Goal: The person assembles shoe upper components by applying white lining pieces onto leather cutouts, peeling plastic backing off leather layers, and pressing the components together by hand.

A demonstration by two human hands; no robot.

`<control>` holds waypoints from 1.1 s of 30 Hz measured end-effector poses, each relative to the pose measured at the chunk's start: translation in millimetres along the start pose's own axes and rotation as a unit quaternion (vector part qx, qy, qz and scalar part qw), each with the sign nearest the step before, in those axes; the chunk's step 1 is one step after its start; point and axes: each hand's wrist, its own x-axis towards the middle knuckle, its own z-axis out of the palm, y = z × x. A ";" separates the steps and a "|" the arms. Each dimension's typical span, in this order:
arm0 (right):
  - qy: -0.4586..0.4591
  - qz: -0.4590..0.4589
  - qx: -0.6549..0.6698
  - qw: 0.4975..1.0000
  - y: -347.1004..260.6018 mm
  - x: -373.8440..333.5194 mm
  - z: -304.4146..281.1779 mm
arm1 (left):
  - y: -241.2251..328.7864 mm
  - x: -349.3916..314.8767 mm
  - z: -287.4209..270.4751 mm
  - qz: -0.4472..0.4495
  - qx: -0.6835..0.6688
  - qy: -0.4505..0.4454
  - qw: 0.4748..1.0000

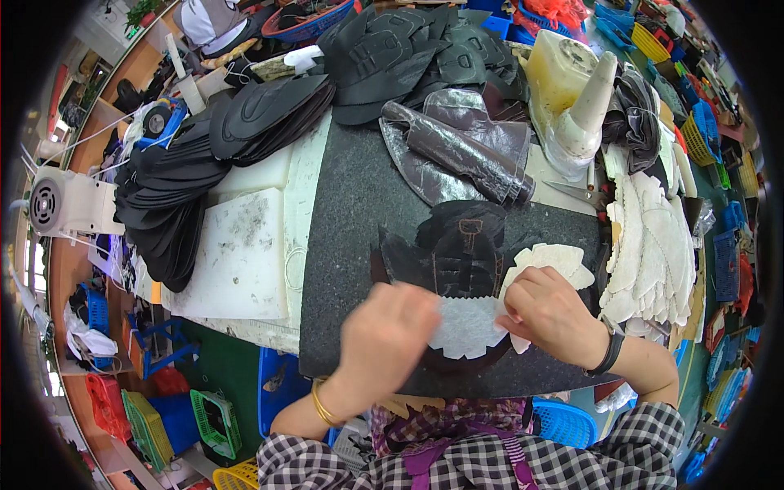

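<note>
White toothed piece: a thin, pale sheet (pixel 467 323) with a zigzag upper edge, at lower centre of the frame, lying over the lower part of the black upper.
Left hand: blurred, fingers curled in (pixel 388 331) at the sheet's left edge; whether it grips the sheet, I cannot tell.
Right hand: thumb and fingers drawn together (pixel 545 314), pinching the sheet's right edge; a dark band (pixel 608 347) circles the wrist.
Black upper: leather-like piece with brown stitching (pixel 467 249), centre of the frame, just above the hands.
Cream scalloped piece: partly under the right hand, showing above it (pixel 563 265); a heap of similar cream pieces (pixel 649 249) lies at the right.
Bench: dark speckled slab (pixel 339 327) under the work.
Shiny brown material: folded and rolled (pixel 465 151), upper centre.
Scissors: (pixel 581 193) upper right, below a container of yellowish stuff (pixel 551 73) and a whitish cone (pixel 592 98).
Black cut pieces: overlapping stack (pixel 265 118), upper left, beside a smudged white block (pixel 233 253).
</note>
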 end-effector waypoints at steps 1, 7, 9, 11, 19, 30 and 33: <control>0.003 0.001 -0.004 1.000 -2.9 2.0 -9.3 | 7.4 -1.8 1.9 0.103 -0.038 -0.043 0.993; -0.037 0.000 -0.109 0.993 41.0 13.9 -42.7 | 13.7 -22.1 21.9 0.122 -0.115 -0.092 0.981; -0.148 0.016 0.020 0.989 48.9 19.6 -52.1 | 13.0 -24.1 24.8 0.124 -0.117 -0.087 0.981; -0.191 0.024 0.079 0.978 59.1 23.4 -67.6 | 11.1 -25.5 29.7 0.122 -0.119 -0.084 0.982; -0.344 0.143 0.143 0.917 80.3 25.3 -107.4 | 7.6 -25.3 37.8 0.129 -0.187 -0.058 0.972; -0.104 0.257 0.199 0.940 54.2 3.8 -102.9 | 8.8 -26.0 33.2 0.090 -0.165 -0.045 0.981; -0.103 0.162 0.152 0.970 47.6 -4.6 -114.1 | 10.4 -24.9 34.8 0.096 -0.171 -0.053 0.979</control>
